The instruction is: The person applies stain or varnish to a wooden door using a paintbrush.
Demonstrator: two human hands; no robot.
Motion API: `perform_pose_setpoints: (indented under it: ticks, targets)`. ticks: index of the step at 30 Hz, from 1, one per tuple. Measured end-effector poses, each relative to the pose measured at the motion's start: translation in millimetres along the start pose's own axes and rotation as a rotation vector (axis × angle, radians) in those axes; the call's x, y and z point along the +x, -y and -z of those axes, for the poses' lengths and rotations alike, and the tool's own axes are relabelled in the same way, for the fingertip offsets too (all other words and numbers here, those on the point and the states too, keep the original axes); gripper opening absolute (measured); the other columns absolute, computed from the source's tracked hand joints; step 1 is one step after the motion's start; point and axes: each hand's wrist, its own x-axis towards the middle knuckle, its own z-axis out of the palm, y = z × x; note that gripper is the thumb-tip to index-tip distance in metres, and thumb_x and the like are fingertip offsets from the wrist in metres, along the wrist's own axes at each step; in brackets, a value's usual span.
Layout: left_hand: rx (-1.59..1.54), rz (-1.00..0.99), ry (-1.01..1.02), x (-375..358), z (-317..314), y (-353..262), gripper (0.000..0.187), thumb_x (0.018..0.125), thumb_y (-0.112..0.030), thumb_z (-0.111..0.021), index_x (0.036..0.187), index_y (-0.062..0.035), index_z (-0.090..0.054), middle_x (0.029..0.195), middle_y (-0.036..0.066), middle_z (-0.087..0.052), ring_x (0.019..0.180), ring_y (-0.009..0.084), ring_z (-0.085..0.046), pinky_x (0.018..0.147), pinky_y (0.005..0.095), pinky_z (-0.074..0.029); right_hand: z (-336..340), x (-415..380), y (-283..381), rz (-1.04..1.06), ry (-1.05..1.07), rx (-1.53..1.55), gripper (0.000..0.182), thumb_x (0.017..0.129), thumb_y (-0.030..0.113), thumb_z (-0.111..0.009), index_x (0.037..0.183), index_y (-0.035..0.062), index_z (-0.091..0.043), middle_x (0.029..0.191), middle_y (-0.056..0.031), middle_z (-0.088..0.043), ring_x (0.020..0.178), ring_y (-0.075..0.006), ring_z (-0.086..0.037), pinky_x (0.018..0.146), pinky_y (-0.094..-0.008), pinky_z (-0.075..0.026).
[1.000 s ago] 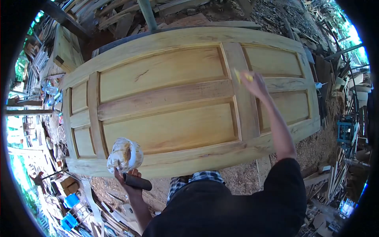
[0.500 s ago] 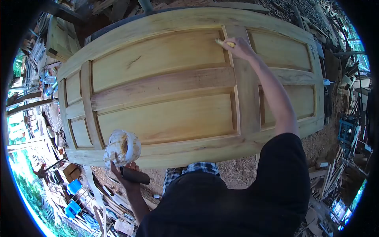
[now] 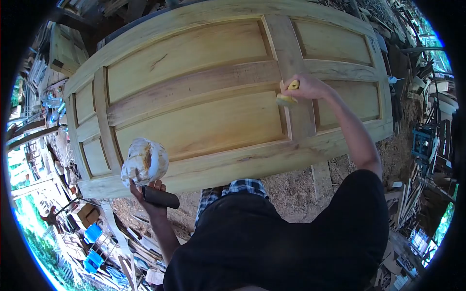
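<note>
A large pale wooden door (image 3: 194, 124) with recessed panels lies flat before me. My right hand (image 3: 309, 87) is closed round the yellow handle of a paint brush (image 3: 286, 100), whose bristles are at the right edge of the long near panel, beside the wide cross rail. Over the door's near left edge, my left hand (image 3: 151, 194) holds a stained white container (image 3: 144, 162) with a wide opening. A dark cylinder (image 3: 160, 197) sticks out from the same hand, below the container; whether it is joined to the container I cannot tell.
Another panelled wooden piece (image 3: 68, 51) stands at the upper left. Blue plastic items (image 3: 93, 233) and scrap wood lie at the lower left. A blue metal object (image 3: 421, 141) and stacked timber are on the right. Bare ground shows along the door's near edge.
My right hand has moved with the brush toward me, from the far panel's right end to the near panel's right edge. The view has shifted slightly; my left hand still holds the container.
</note>
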Motion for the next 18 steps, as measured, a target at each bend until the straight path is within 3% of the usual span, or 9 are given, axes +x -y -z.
perform_pose_setpoints:
  ticks: [2, 3, 5, 8, 9, 11, 12, 14, 18]
  targets:
    - [0.016, -0.009, 0.002, -2, -1, -1, 0.057, 0.075, -0.059, -0.056, 0.105, -0.0126, -0.042, 0.066, 0.001, -0.041, 0.054, 0.0132, -0.043, 0.048, 0.0263, -0.037, -1, -3, 10, -0.057, -0.296, 0.014, 0.019, 0.079, 0.025, -0.062, 0.088, 0.0087, -0.066, 0.074, -0.0131, -0.063, 0.069, -0.0264, -0.062, 0.065, -0.0349, -0.047]
    - [0.036, -0.019, 0.007, -3, -1, -1, 0.056, 0.076, -0.059, -0.056, 0.105, -0.0127, -0.043, 0.066, 0.001, -0.041, 0.054, 0.0131, -0.043, 0.048, 0.0261, -0.036, -11, -3, 9, -0.062, -0.293, 0.012, 0.019, 0.079, 0.025, -0.062, 0.088, 0.0087, -0.066, 0.074, -0.0131, -0.063, 0.069, -0.0264, -0.062, 0.065, -0.0349, -0.047]
    - [0.027, -0.013, 0.036, -3, 0, -1, 0.055, 0.076, -0.058, -0.056, 0.106, -0.0128, -0.043, 0.066, 0.001, -0.042, 0.054, 0.013, -0.043, 0.048, 0.026, -0.036, -41, 0, 1, 0.002, -0.67, 0.056, 0.018, 0.08, 0.023, -0.06, 0.089, 0.0076, -0.065, 0.075, -0.0144, -0.063, 0.072, -0.028, -0.062, 0.066, -0.0353, -0.047]
    - [0.002, -0.01, 0.096, -2, 3, -2, 0.054, 0.077, -0.057, -0.055, 0.107, -0.0129, -0.044, 0.067, 0.002, -0.045, 0.054, 0.0128, -0.043, 0.048, 0.026, -0.036, -74, -35, 12, 0.026, -0.402, -0.094, 0.019, 0.081, 0.021, -0.058, 0.091, 0.0067, -0.065, 0.079, -0.0151, -0.063, 0.073, -0.03, -0.062, 0.065, -0.0348, -0.047]
    - [-0.013, -0.006, 0.127, -2, 4, -1, 0.053, 0.078, -0.056, -0.054, 0.107, -0.0129, -0.044, 0.069, 0.002, -0.046, 0.053, 0.0128, -0.043, 0.048, 0.0262, -0.037, -68, -38, 17, 0.031, -0.402, -0.1, 0.019, 0.081, 0.021, -0.058, 0.091, 0.0067, -0.065, 0.079, -0.0151, -0.063, 0.073, -0.03, -0.062, 0.065, -0.0348, -0.047]
    - [-0.009, 0.005, 0.117, -2, 10, -1, 0.053, 0.078, -0.056, -0.055, 0.108, -0.0125, -0.045, 0.069, 0.002, -0.047, 0.053, 0.0129, -0.043, 0.048, 0.0264, -0.037, -54, -52, 35, -0.206, -0.183, -0.014, 0.019, 0.082, 0.019, -0.056, 0.095, 0.007, -0.064, 0.083, -0.0151, -0.064, 0.076, -0.0321, -0.062, 0.065, -0.0356, -0.047]
    - [-0.009, 0.016, 0.11, -1, 10, 0, 0.053, 0.078, -0.056, -0.055, 0.108, -0.0122, -0.045, 0.07, 0.002, -0.047, 0.053, 0.013, -0.044, 0.048, 0.0266, -0.038, -54, -46, 32, -0.214, -0.19, -0.013, 0.019, 0.082, 0.019, -0.056, 0.095, 0.007, -0.064, 0.083, -0.0151, -0.064, 0.076, -0.0321, -0.062, 0.065, -0.0356, -0.047]
    - [0.021, 0.01, 0.101, 1, 9, 0, 0.052, 0.079, -0.056, -0.053, 0.108, -0.0126, -0.047, 0.066, 0.002, -0.046, 0.054, 0.0124, -0.044, 0.049, 0.0265, -0.038, -50, -17, 16, -0.08, -0.709, 0.002, 0.02, 0.082, 0.019, -0.056, 0.098, 0.009, -0.064, 0.086, -0.015, -0.064, 0.079, -0.032, -0.061, 0.067, -0.0365, -0.047]
    - [0.057, 0.004, 0.142, 1, 11, 0, 0.053, 0.079, -0.057, -0.053, 0.104, -0.0109, -0.049, 0.063, 0.002, -0.045, 0.054, 0.0123, -0.044, 0.049, 0.0264, -0.038, -64, 4, -15, 0.021, -0.846, -0.029, 0.02, 0.082, 0.02, -0.057, 0.098, 0.0102, -0.064, 0.083, -0.015, -0.064, 0.077, -0.0304, -0.062, 0.066, -0.0356, -0.048]
